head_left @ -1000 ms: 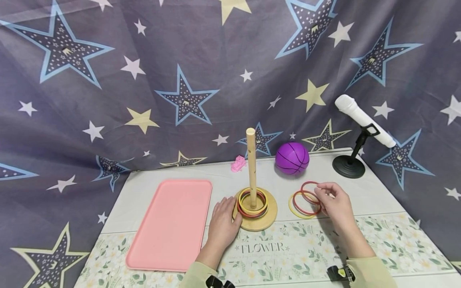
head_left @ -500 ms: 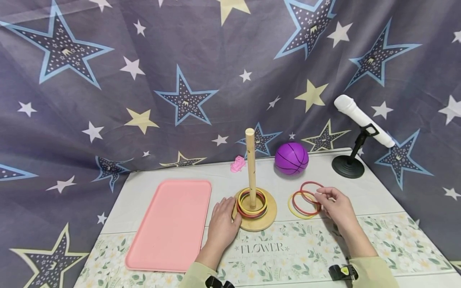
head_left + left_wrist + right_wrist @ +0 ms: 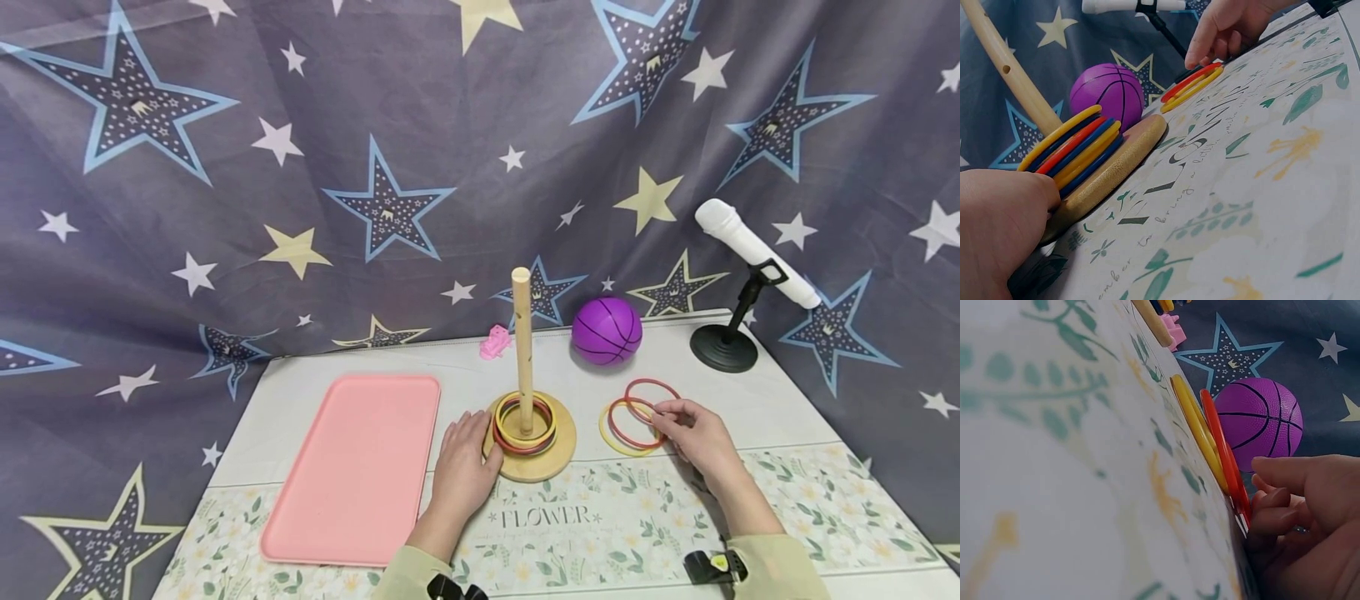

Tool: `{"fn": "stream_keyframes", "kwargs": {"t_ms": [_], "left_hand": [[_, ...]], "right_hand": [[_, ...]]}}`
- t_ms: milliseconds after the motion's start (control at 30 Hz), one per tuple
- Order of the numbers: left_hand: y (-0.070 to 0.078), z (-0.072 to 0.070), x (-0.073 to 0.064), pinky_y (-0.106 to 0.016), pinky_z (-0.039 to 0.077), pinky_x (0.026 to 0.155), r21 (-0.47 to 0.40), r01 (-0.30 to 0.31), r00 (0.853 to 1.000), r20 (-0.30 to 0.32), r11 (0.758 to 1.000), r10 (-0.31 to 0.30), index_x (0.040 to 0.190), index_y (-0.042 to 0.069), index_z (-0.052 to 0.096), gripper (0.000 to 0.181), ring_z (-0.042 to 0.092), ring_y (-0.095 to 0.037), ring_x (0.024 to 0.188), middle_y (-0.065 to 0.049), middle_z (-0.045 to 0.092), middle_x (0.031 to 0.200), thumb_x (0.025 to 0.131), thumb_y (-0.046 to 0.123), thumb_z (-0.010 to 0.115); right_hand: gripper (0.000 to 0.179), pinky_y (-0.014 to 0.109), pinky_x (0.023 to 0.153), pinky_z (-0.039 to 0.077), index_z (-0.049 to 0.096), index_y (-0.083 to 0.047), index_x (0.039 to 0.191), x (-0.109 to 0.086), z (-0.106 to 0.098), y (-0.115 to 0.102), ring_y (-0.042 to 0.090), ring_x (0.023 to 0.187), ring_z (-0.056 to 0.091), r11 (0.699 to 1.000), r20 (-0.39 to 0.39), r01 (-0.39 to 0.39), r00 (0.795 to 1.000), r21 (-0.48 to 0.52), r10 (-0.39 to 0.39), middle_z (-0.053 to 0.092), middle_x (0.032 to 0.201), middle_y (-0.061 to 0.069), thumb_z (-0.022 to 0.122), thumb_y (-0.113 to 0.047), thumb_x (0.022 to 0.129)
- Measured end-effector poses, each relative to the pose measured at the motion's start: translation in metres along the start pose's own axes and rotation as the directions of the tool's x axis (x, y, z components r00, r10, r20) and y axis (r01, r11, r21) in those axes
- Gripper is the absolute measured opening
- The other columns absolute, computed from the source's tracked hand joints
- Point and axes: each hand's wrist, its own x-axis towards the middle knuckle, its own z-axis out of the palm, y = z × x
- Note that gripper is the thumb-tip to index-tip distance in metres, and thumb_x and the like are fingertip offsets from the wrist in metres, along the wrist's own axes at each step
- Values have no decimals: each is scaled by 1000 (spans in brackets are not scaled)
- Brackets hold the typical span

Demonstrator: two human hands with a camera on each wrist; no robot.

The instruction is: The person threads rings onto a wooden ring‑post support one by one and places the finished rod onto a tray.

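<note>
On the right half of the table (image 3: 795, 425), two red rings (image 3: 1222, 442) and a yellow ring (image 3: 1197, 428) lie overlapping, low and nearly flat. They sit just left of the right hand (image 3: 697, 437), whose fingertips meet their right-hand edge. The fingers there are bent, with thumb and forefinger close to the red; whether they pinch a ring I cannot tell. Being round, the rings offer no long axis; the upright post (image 3: 524, 350) gives the only clear one, rising from its round base (image 3: 564, 442) to the left of the loose rings, near but apart from them. More rings (image 3: 1079, 150) are stacked around its foot. The right hand is much the nearer: the left hand (image 3: 467, 467) rests at the base's far left edge, fingers fairly straight, thumb set apart.
</note>
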Motion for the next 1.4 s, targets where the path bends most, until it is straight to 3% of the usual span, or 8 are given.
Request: {"fn": "stream_keyframes", "kwargs": {"t_ms": [333,767,1067,1400], "left_hand": [[0,0,0,-57,25,134,11,-3,1000,5,1000,3,156,-2,59,58,44,-41,156,-20,60,157,103,21,70],[0,-1,1,-57,26,134,10,-3,1000,9,1000,3,156,-2,59,58,44,-41,157,-20,60,157,103,21,70],[1,-1,0,-58,25,134,5,-4,1000,8,1000,4,156,-2,59,58,44,-41,157,-20,60,158,104,21,71],[3,-2,0,-58,25,134,-2,2,1000,6,1000,-2,155,-3,59,58,44,-42,156,-21,60,158,103,20,71]], "right_hand": [[41,26,53,50,69,-1,136,0,0,1,16,72,54,995,19,36,999,-92,-35,62,112,9,79,-23,103],[30,29,55,53,75,-1,127,1,0,2,22,81,59,966,51,138,990,-219,-130,68,105,10,78,-20,104],[26,38,76,45,78,-1,121,-1,0,2,25,94,57,921,68,203,979,-331,-192,62,114,15,79,-20,104],[20,40,77,45,79,-2,113,-3,0,1,25,91,57,903,69,228,974,-364,-218,62,109,14,80,-19,102]]}}
